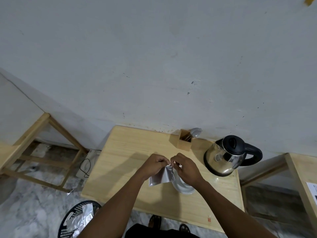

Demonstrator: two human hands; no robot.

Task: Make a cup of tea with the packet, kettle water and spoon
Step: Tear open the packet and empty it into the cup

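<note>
A: Grip?
B: Both pinching. My left hand (153,164) and right hand (185,167) clamp the top edge of 1 packet (162,176), crinkled silver foil, flat, above the wood table (130,152).
A: Cup?
B: White cup (184,188), round, glossy, under my right hand, mostly hidden.
A: Rest?
B: Steel kettle (223,157), shiny, black handle, right. Grey spoon (194,133) upright in a square wood box (184,142) by the wall.
</note>
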